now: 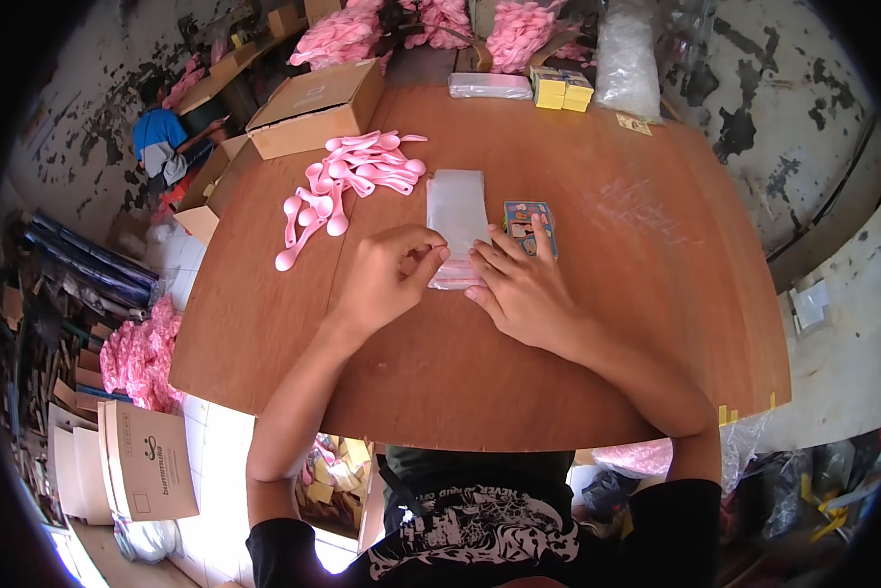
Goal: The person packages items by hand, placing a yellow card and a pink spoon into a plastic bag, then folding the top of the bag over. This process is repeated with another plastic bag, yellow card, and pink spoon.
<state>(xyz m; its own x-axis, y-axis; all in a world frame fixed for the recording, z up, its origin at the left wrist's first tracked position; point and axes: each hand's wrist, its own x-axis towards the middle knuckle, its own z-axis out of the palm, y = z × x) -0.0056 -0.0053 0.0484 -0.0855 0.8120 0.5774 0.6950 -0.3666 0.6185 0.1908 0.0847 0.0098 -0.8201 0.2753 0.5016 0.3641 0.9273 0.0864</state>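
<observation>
Left hand (386,279) has its thumb and forefinger tips pressed together at the near left edge of a stack of clear bags (457,201); whether any film is pinched between them cannot be told. The right hand (528,294) is spread palm down, its thumb and some fingers at the near right edge of the stack, so the bags lie between and just ahead of both hands. Its other fingers reach across a pack of printed cards (519,213) and hide part of it.

Ahead and to the left of the left hand, a loose heap of pink spoons (364,183) spreads out, and a brown cardboard box (318,108) stands beyond it. Farther ahead of the right hand are a flat clear packet (490,86), yellow-edged blocks of cards (562,90) and a tall, crinkled plastic bundle (629,59).

The bags are thin, cloudy and rectangular, with a pinkish tint at the near end; the spoons are smooth, with round bowls. The table (636,323) is reddish-brown wood, marked with pale scratches to the right of the right hand. Well off to the left, a person in a blue shirt (161,132) sits low.
</observation>
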